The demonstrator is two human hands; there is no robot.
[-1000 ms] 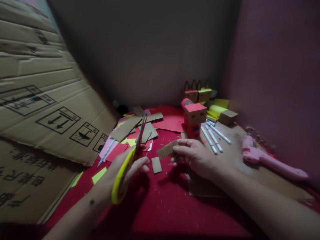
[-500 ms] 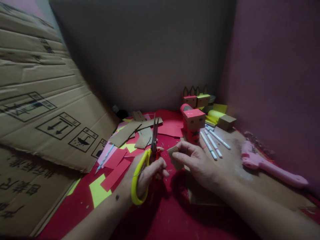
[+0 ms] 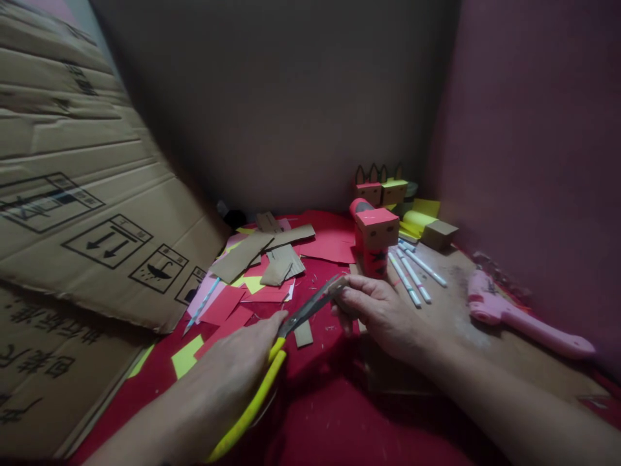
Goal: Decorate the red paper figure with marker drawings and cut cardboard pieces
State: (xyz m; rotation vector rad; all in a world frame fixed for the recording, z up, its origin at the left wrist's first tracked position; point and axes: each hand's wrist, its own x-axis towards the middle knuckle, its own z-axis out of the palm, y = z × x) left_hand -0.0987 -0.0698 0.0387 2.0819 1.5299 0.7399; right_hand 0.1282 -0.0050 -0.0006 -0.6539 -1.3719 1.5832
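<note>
My left hand is closed around the yellow handles of a pair of scissors. Their dark blades point up and to the right, and the tips meet a small piece of cardboard. My right hand pinches that piece between thumb and fingers, hiding part of it. Below the blades, a short cardboard strip lies on the red tabletop. Beyond my right hand stands a red figure with a box-shaped cardboard head.
Cardboard offcuts and red paper pieces lie at the left. A large cardboard box rises beside them. To the right are several white markers and a pink glue gun on a cardboard sheet.
The scissors have swung from upright to slanting right, their blades now at the cardboard piece in my right hand. My left hand has turned over, and the short strip on the table shows.
</note>
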